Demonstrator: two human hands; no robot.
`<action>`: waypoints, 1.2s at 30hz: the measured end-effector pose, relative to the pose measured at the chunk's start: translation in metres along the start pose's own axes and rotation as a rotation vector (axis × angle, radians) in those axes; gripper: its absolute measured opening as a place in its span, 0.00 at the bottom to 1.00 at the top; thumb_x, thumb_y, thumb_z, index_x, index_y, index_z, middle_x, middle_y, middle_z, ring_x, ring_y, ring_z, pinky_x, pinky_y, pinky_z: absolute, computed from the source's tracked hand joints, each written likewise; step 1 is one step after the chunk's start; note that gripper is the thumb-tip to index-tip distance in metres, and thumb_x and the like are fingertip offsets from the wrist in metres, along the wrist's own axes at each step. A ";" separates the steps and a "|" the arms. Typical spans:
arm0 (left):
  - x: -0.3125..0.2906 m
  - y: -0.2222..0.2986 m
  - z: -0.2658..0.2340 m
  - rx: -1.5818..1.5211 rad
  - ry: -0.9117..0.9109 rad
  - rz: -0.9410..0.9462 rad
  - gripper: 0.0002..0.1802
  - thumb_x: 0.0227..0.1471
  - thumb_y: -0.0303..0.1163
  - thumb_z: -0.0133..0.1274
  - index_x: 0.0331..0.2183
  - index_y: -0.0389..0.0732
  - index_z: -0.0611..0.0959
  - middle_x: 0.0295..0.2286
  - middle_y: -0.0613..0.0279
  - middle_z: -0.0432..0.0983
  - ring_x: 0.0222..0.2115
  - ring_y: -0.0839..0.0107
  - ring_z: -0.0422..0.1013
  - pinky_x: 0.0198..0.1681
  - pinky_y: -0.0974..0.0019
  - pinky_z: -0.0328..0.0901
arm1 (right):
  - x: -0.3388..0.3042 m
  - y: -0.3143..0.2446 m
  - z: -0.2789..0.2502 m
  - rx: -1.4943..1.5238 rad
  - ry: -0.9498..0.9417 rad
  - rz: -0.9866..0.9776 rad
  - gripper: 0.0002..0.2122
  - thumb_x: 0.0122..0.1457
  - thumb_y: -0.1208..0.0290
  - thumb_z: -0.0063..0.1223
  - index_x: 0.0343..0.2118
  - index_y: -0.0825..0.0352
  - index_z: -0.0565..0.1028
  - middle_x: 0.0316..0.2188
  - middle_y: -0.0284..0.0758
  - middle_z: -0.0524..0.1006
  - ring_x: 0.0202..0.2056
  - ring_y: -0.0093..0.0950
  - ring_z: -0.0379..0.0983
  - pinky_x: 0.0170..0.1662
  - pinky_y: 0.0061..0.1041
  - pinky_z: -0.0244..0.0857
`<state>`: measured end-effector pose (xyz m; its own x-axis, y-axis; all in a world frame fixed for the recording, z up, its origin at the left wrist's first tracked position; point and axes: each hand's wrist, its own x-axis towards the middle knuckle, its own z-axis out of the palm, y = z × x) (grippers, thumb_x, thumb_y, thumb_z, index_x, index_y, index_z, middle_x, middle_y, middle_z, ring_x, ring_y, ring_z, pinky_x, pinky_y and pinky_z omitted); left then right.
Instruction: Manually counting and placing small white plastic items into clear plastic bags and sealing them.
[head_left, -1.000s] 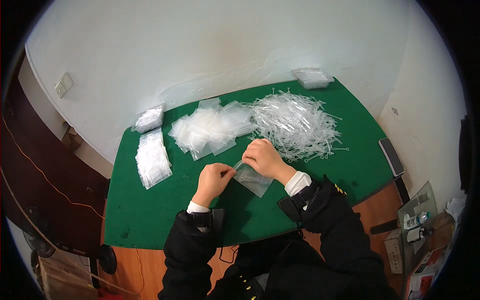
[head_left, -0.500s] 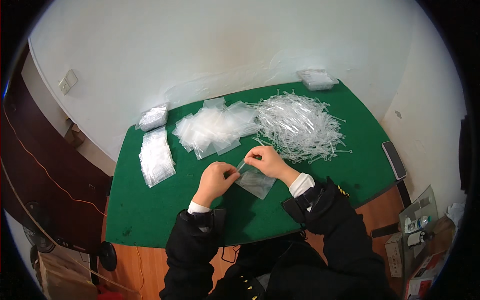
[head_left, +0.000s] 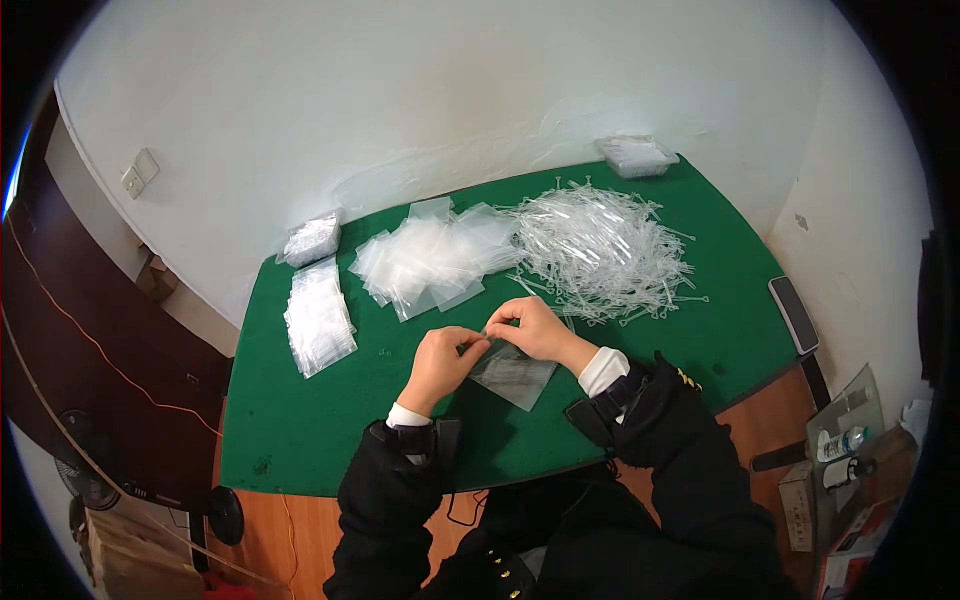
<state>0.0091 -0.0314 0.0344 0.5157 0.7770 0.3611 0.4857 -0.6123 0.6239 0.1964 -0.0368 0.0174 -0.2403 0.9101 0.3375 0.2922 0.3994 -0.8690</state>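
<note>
Near the middle of the green table, a clear plastic bag [head_left: 516,380] lies at a slant with thin clear pieces inside. My left hand [head_left: 443,364] pinches its upper edge at the left corner. Beside it my right hand [head_left: 532,328] also pinches that edge, its fingertips almost meeting those of the left. The fingers partly cover the bag's mouth. Beyond my right hand spreads a large heap of clear plastic sticks [head_left: 605,250] with small looped ends. A loose pile of flat clear bags [head_left: 425,255] lies beyond my left hand.
Overlapping filled bags [head_left: 318,322] lie at the left, with a clear container [head_left: 312,238] behind them. Another clear container [head_left: 637,156] stands at the back right corner. A phone-like dark device [head_left: 793,314] lies along the right edge of the green table [head_left: 300,430]. Walls border the back and right.
My left hand has shifted right and slightly up along the bag's edge, so the fingertips of both hands are closer together. The view has shifted slightly.
</note>
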 end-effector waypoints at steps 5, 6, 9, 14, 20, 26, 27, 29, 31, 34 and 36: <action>-0.001 -0.002 -0.001 -0.007 -0.021 -0.050 0.09 0.42 0.30 0.56 0.25 0.34 0.81 0.19 0.57 0.75 0.17 0.73 0.67 0.21 0.71 0.61 | 0.001 0.003 -0.003 0.016 0.059 -0.021 0.07 0.47 0.71 0.54 0.24 0.70 0.76 0.18 0.33 0.75 0.21 0.21 0.69 0.27 0.21 0.62; -0.001 -0.002 -0.001 -0.016 -0.025 -0.062 0.09 0.42 0.30 0.56 0.25 0.34 0.81 0.19 0.57 0.75 0.17 0.74 0.67 0.21 0.72 0.61 | 0.002 0.004 -0.004 0.019 0.061 -0.013 0.07 0.47 0.71 0.54 0.24 0.70 0.76 0.18 0.33 0.75 0.21 0.20 0.69 0.27 0.21 0.62; -0.001 -0.005 -0.002 -0.033 -0.035 -0.080 0.09 0.42 0.30 0.56 0.26 0.34 0.81 0.18 0.57 0.75 0.17 0.75 0.66 0.21 0.72 0.61 | 0.004 0.008 -0.009 0.024 0.070 0.000 0.07 0.47 0.71 0.54 0.24 0.70 0.76 0.18 0.33 0.75 0.20 0.20 0.68 0.27 0.20 0.62; -0.001 -0.008 -0.003 -0.039 -0.043 -0.082 0.08 0.42 0.30 0.56 0.26 0.34 0.81 0.18 0.58 0.75 0.17 0.76 0.66 0.21 0.73 0.61 | 0.005 0.014 -0.017 0.041 0.108 0.035 0.07 0.48 0.71 0.54 0.24 0.71 0.76 0.18 0.33 0.75 0.21 0.18 0.68 0.27 0.19 0.62; -0.003 -0.003 -0.006 -0.016 -0.027 -0.086 0.09 0.41 0.30 0.56 0.26 0.34 0.81 0.18 0.57 0.74 0.16 0.75 0.67 0.22 0.73 0.61 | 0.005 0.014 -0.017 0.097 0.121 0.098 0.07 0.48 0.73 0.55 0.25 0.72 0.76 0.19 0.31 0.75 0.22 0.17 0.67 0.28 0.17 0.62; -0.002 -0.006 -0.001 -0.017 -0.026 -0.050 0.09 0.41 0.31 0.57 0.25 0.34 0.81 0.18 0.57 0.74 0.16 0.72 0.67 0.22 0.72 0.61 | 0.003 0.012 -0.014 0.080 0.084 0.098 0.07 0.48 0.72 0.55 0.25 0.72 0.76 0.19 0.31 0.75 0.22 0.16 0.68 0.28 0.17 0.62; -0.002 -0.006 0.001 -0.013 -0.029 -0.039 0.09 0.41 0.31 0.56 0.25 0.34 0.81 0.18 0.57 0.73 0.17 0.72 0.67 0.21 0.71 0.61 | 0.002 0.011 -0.012 0.091 0.066 0.096 0.07 0.48 0.72 0.55 0.25 0.72 0.76 0.19 0.31 0.75 0.22 0.16 0.68 0.28 0.17 0.62; -0.002 -0.002 -0.001 -0.005 -0.032 -0.030 0.09 0.41 0.31 0.56 0.24 0.34 0.81 0.18 0.57 0.73 0.17 0.71 0.68 0.21 0.71 0.61 | 0.002 0.007 -0.007 0.107 0.047 0.091 0.07 0.48 0.72 0.55 0.25 0.72 0.77 0.19 0.31 0.75 0.22 0.16 0.68 0.28 0.17 0.62; -0.002 0.001 -0.003 -0.004 0.005 -0.023 0.09 0.42 0.31 0.56 0.24 0.33 0.80 0.19 0.57 0.73 0.18 0.71 0.68 0.22 0.71 0.61 | 0.002 0.002 -0.002 0.136 0.024 0.079 0.07 0.48 0.72 0.55 0.26 0.71 0.77 0.19 0.32 0.76 0.22 0.17 0.69 0.28 0.18 0.63; 0.002 0.003 0.000 -0.027 0.035 -0.007 0.09 0.42 0.31 0.56 0.24 0.33 0.80 0.19 0.58 0.74 0.18 0.71 0.68 0.21 0.71 0.61 | 0.000 0.005 -0.001 0.135 0.011 0.077 0.07 0.47 0.71 0.55 0.26 0.70 0.77 0.20 0.33 0.76 0.22 0.17 0.70 0.28 0.18 0.63; 0.003 0.004 0.003 -0.060 0.069 0.010 0.09 0.42 0.30 0.56 0.25 0.34 0.80 0.19 0.58 0.74 0.19 0.71 0.68 0.21 0.71 0.61 | -0.001 0.009 -0.001 0.114 -0.006 0.073 0.07 0.47 0.71 0.56 0.26 0.70 0.78 0.20 0.33 0.77 0.22 0.18 0.70 0.28 0.18 0.64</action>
<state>0.0145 -0.0314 0.0360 0.4696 0.7803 0.4130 0.4368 -0.6119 0.6594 0.1998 -0.0340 0.0099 -0.2280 0.9356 0.2695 0.2023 0.3163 -0.9268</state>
